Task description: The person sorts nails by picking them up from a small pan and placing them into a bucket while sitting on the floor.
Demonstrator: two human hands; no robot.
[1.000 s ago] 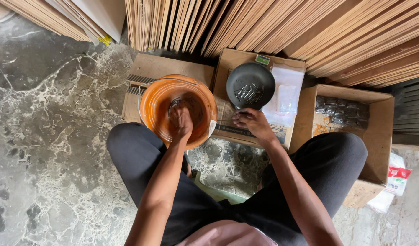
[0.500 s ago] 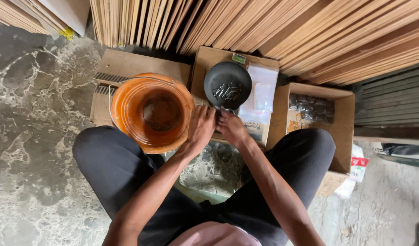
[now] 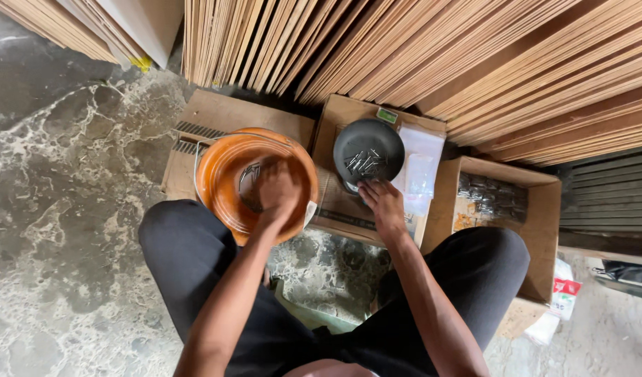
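My left hand (image 3: 277, 188) hangs over the mouth of an orange bucket (image 3: 216, 171), fingers pointing down into it. It is motion-blurred, so what it holds is hidden. My right hand (image 3: 384, 202) rests at the near rim of a black bowl (image 3: 385, 139) that holds a small heap of metal nails (image 3: 363, 162). Its fingertips are bunched together against the rim, and I cannot see anything between them. The bowl stands on a flat cardboard box (image 3: 342, 115).
Plywood sheets (image 3: 418, 49) lean along the back. Clear plastic bags (image 3: 420, 171) lie right of the bowl. An open carton (image 3: 541, 223) with packed bags of hardware stands at the right, a red-and-white packet (image 3: 562, 290) beside it. My black-trousered knees flank the marbled floor (image 3: 62, 209).
My left hand has left my right hand by the bowl and gone back over the orange bucket. My right hand stayed at the bowl's near rim. The camera view shifted slightly.
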